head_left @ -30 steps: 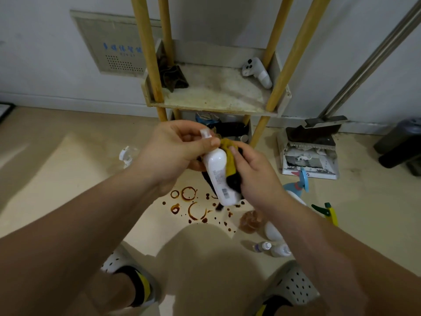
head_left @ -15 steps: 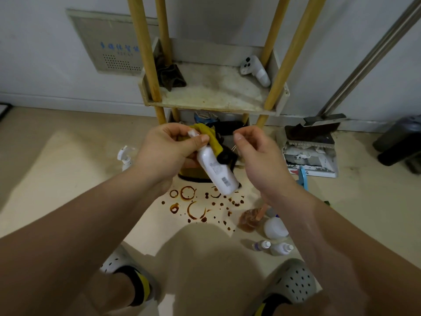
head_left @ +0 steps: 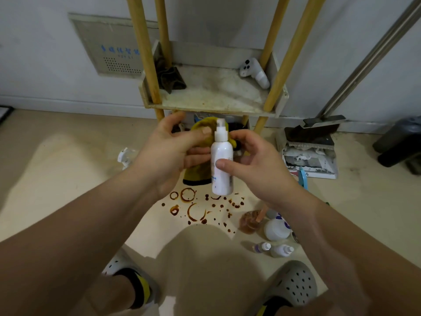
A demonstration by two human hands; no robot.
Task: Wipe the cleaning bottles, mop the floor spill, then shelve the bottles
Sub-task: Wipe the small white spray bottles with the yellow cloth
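My right hand (head_left: 257, 163) grips a white spray bottle (head_left: 222, 169) upright, thumb across its front, in front of the shelf. My left hand (head_left: 173, 151) holds a yellow cloth (head_left: 200, 172) against the bottle's left side, thumb pinching the cloth near the nozzle. On the floor below lies a brown spill (head_left: 193, 208) of rings and drops. Beside it stand an amber bottle (head_left: 250, 222), a larger white bottle (head_left: 275, 229) and two small bottles (head_left: 262, 247). The wooden-legged shelf (head_left: 211, 96) stands against the wall.
The shelf carries a dark rag (head_left: 170, 78) and a white trigger-shaped object (head_left: 255, 73). A clear sprayer (head_left: 124, 156) lies on the floor at left. A dustpan with broom (head_left: 309, 153) and a dark bin (head_left: 401, 144) are at right. My feet are below.
The bottle went from tilted in my left hand to upright in my right hand. The yellow cloth passed into my left hand, behind the bottle.
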